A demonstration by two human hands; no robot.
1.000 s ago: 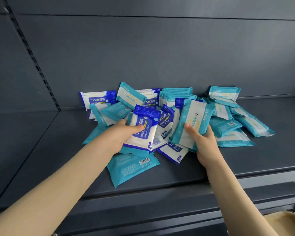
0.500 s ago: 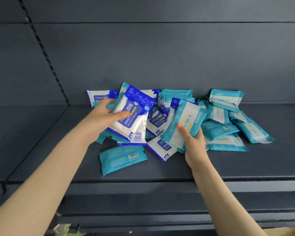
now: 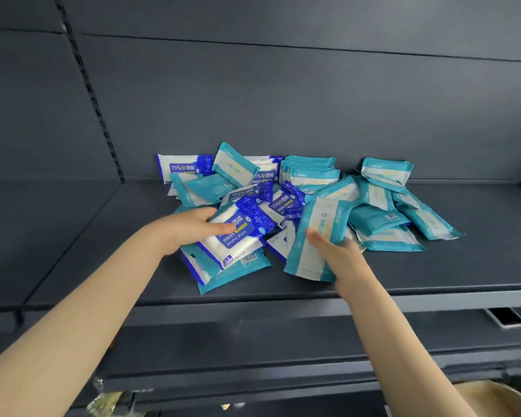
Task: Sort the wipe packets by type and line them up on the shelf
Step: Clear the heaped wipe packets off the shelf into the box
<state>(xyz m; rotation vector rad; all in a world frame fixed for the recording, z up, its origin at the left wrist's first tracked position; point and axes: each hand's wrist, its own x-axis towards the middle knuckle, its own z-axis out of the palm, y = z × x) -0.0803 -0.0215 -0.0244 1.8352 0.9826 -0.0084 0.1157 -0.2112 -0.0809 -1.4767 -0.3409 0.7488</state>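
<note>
At the front of the mixed heap [image 3: 310, 176] on the dark grey metal shelf [image 3: 451, 266], the left hand [image 3: 190, 228] grips a blue-and-white foil alcohol-wipe packet [image 3: 241, 236], the right hand [image 3: 340, 255] a teal-and-white foil packet [image 3: 316, 233], both slanting back-right.

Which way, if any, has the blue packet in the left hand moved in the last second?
Yes. The blue packet in the left hand rose clear of the front teal packet, then came back down over it.
</note>
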